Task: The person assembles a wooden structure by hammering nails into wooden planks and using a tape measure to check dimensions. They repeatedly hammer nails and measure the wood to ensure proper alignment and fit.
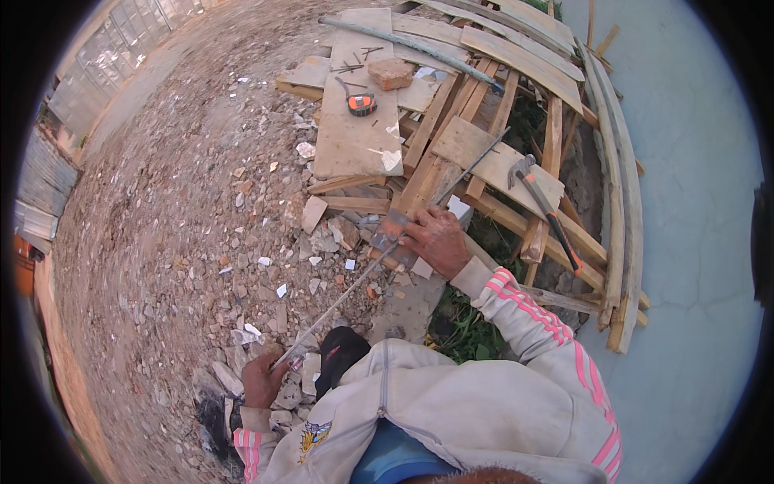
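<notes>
A thin metal rod (334, 305) slants from the lower left up to the right, passing by a small reddish-grey block or plate (390, 230) set among the rubble and boards. My left hand (262, 379) is closed around its lower end, low over the stones. Further up, my right hand (439, 242) has its fingers curled against the rod beside the block; its fingertips are partly hidden. Past that hand the rod appears to continue over a short board (496, 165). A claw hammer (551, 216) with an orange and black handle lies on that board, right of my right hand.
A wide board (355, 145) holds an orange and black tape measure (361, 104), a broken brick (391, 74) and several nails (347, 67). A grey pipe (411, 48) crosses the boards behind. Stacked timbers (617, 202) line a pale wall or slab (693, 242). Loose rubble (185, 218) covers the ground leftward.
</notes>
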The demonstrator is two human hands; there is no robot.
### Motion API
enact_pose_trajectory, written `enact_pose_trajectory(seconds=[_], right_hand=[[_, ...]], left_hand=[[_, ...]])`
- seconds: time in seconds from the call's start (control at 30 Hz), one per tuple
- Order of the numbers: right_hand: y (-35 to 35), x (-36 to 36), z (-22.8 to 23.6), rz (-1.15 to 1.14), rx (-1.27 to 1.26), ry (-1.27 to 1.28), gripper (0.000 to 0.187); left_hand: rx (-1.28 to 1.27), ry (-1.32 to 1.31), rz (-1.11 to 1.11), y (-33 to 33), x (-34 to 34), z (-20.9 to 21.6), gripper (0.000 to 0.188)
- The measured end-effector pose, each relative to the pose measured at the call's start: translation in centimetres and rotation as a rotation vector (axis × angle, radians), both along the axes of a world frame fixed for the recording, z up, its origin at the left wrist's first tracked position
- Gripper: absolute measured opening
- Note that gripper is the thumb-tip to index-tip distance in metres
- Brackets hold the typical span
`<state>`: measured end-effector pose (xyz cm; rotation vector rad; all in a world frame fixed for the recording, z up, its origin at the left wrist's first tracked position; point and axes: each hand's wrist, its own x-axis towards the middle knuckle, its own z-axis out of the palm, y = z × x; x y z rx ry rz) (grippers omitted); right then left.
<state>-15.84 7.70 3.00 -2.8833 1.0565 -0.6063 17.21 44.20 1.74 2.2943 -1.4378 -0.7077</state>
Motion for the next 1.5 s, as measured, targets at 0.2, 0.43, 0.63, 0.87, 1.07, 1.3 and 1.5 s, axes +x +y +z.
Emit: enact_pose_trajectory(seconds=[0.2, 0.43, 0.63, 0.87, 1.07, 1.3, 1.5], right_hand=[[-0.5, 0.1, 0.1, 0.013, 0.001, -0.006, 0.024], [-3.7, 0.0, 3.6, 0.069, 0.216, -0.052, 0.029], [-22.8, 4.8, 6.5, -0.017, 0.701, -0.657, 0.028], [-54.4, 9.6, 4.5, -0.504, 0.062, -0.170, 0.040], [-62.3, 10.1, 1.5, -0.731, 0.071, 0.296, 0.041], [-60.3, 13.7, -0.8, -0.820, 0.059, 0.578, 0.037], [-59.5, 12.3, 0.4, -0.782, 0.048, 0.404, 0.033]], left_hand=[[-0.062, 0.050, 0.082, -0.6, 0.6, 0.0, 0.025], [-0.147, 0.018, -0.007, -1.6, 1.7, -0.1, 0.023], [-0.054, 0.061, -0.029, -2.3, 1.7, 2.1, 0.029], [-0.033, 0.109, -0.073, -2.4, 2.5, 0.5, 0.035], [0.215, 0.176, -0.142, -3.2, 3.6, 3.1, 0.025], [0.264, 0.174, -0.079, -1.6, 3.3, 2.3, 0.031], [0.162, 0.166, -0.061, -3.4, 4.1, 2.2, 0.031]])
